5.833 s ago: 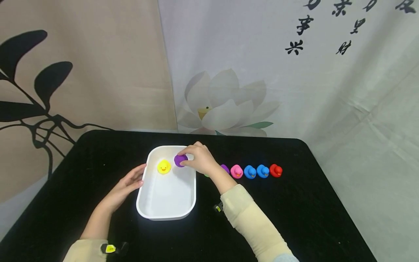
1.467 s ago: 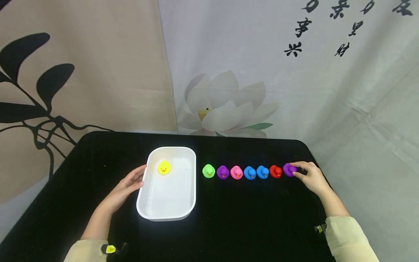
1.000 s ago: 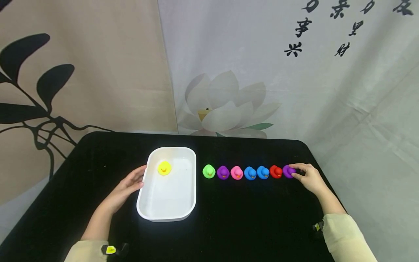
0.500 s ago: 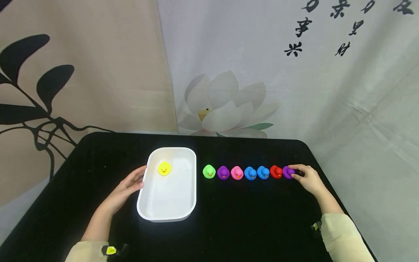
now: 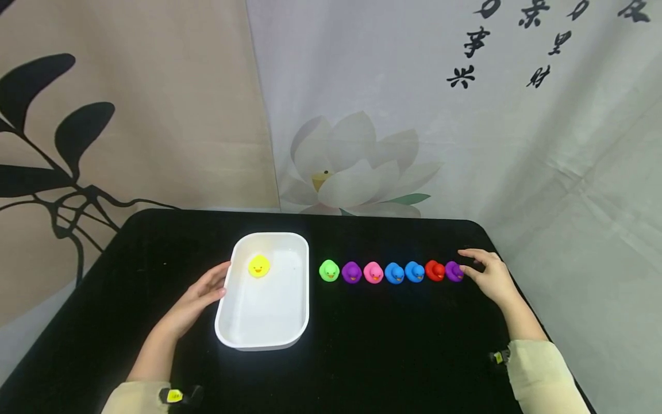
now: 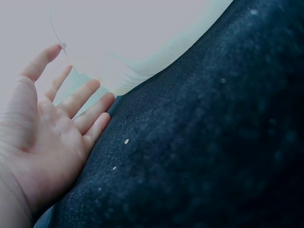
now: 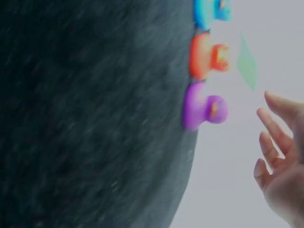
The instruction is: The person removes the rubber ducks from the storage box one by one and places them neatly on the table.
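Note:
A yellow rubber duck [image 5: 259, 266] sits in the upper left of the white tray [image 5: 261, 339]. My left hand [image 5: 196, 296] touches the tray's left side with extended fingers; the left wrist view shows the palm beside the tray wall. At the right end of a row of ducks stands a purple rubber duck [image 5: 454, 271], close beside the red rubber duck [image 5: 434, 270]. My right hand [image 5: 491, 277] is just right of that purple duck, thumb and fingers spread. In the right wrist view a gap shows between the fingertips and the purple duck [image 7: 194, 107].
Leftward from the red duck the row runs through two blue ducks [image 5: 415, 272], a pink duck [image 5: 373, 272], another purple duck [image 5: 351, 272] and a green duck [image 5: 328, 271] near the tray. The black table [image 5: 383, 356] meets a printed curtain [image 5: 357, 69] behind.
The right hand carried a purple duck from the tray to the row's right end, slid it left toward the red duck, then released it. The left hand stayed by the tray.

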### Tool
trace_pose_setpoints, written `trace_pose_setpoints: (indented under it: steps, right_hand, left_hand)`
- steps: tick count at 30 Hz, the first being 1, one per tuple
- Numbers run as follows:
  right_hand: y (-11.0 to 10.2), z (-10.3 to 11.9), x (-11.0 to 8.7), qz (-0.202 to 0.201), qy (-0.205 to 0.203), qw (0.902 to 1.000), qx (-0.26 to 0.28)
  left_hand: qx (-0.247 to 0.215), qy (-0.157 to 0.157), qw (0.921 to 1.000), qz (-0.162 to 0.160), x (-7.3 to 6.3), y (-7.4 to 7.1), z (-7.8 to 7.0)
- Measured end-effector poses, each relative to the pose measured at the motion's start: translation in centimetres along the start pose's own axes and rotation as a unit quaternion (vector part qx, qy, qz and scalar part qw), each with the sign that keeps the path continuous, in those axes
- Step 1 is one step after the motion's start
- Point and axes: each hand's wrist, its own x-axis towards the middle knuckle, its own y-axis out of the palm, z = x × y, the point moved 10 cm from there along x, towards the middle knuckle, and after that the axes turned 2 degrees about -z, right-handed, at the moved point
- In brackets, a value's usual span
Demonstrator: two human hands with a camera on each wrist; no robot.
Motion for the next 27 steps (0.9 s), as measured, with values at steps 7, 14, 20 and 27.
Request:
trace_pose_setpoints:
  steps: [7, 14, 20, 27]
  right_hand:
    - [-0.8, 3.7, 0.1, -0.038, -0.024, 0.9989, 0.011]
    - [-0.3, 7.2, 0.1, -0.054, -0.034, 0.9975, 0.031]
    - [0.3, 10.5, -0.1, -0.063, -0.059, 0.9943, 0.063]
    - [2.1, 14.6, -0.1, -0.059, -0.082, 0.9902, 0.096]
  left_hand:
    - [0.001, 0.003, 1.0000, 0.001, 0.0, -0.1, 0.0]
    - [-0.001, 0.008, 1.0000, 0.005, 0.1, 0.0, -0.1]
    - [-0.002, 0.010, 0.9999, 0.006, 0.0, 0.0, -0.2]
    - [0.001, 0.011, 0.9999, 0.005, -0.1, 0.0, -0.2]
